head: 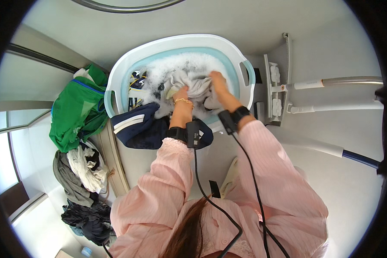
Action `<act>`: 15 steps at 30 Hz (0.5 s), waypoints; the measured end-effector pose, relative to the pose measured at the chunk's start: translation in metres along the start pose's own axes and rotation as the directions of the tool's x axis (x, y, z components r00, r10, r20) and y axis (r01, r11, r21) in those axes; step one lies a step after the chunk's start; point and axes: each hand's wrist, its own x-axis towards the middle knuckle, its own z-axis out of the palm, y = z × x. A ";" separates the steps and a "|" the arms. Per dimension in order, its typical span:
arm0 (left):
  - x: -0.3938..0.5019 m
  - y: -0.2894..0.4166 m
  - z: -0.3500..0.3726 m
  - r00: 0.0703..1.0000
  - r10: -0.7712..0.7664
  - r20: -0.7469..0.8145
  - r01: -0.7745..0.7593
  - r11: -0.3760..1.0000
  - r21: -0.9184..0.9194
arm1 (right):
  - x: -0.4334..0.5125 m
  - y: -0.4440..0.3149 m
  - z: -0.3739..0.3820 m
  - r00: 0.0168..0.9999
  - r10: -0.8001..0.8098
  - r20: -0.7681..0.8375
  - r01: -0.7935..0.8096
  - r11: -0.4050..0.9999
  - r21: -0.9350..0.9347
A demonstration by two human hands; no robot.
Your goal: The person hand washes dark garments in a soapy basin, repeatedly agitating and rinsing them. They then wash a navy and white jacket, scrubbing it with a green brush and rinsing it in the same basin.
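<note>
A white and pale blue plastic tub (180,40) holds sudsy water and wet clothes. My left hand (181,95) grips the near side of a light grey garment (193,82) in the foam, with a pale yellow part beside the fingers. At the garment's right end is my right hand (217,80), its fingers closed on the bunched cloth. A navy garment with a white stripe (138,125) hangs over the tub's near rim, partly under my left forearm. Dark and white printed fabric (138,80) floats at the tub's left end.
Green fabric (77,109) lies left of the tub, by a floor track. Below it are white cloth (84,167), a grey garment (69,180) and black clothes (88,219). Flat mop heads (275,90) with poles stand at the right. Cables hang from both wrists.
</note>
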 end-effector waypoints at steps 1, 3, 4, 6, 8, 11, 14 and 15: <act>-0.003 -0.004 -0.001 1.000 -0.004 -0.012 0.005 0.997 0.083 | 0.009 0.003 0.014 0.999 0.038 -0.039 -0.045 0.973 -0.226; -0.009 -0.008 0.001 1.000 -0.012 -0.027 0.019 0.967 0.254 | 0.025 0.003 0.039 0.997 0.006 0.080 0.024 0.930 -0.368; -0.012 -0.008 0.002 0.999 -0.022 -0.045 0.036 0.942 0.334 | 0.023 0.004 0.049 0.978 0.055 0.202 0.048 0.879 -0.474; -0.014 -0.001 0.007 0.991 -0.018 -0.136 0.084 0.864 0.497 | 0.011 -0.001 0.054 0.989 0.020 0.148 0.015 0.973 -0.231; -0.018 0.012 0.009 0.994 -0.113 -0.004 0.101 0.864 0.493 | -0.021 -0.008 0.050 0.934 -0.357 -0.023 0.357 0.934 -0.025; -0.036 0.026 0.001 0.891 -0.157 0.425 -0.038 0.909 0.415 | -0.067 -0.022 0.044 0.775 -0.617 -0.138 0.611 0.787 -0.087; -0.059 0.020 -0.005 0.898 -0.015 0.439 -0.204 0.871 0.447 | -0.055 -0.031 0.044 0.836 -0.536 -0.119 0.504 0.835 -0.220; -0.064 0.015 -0.005 0.946 -0.036 0.323 -0.105 0.906 0.409 | -0.041 -0.029 0.044 0.910 -0.403 -0.096 0.375 0.901 -0.219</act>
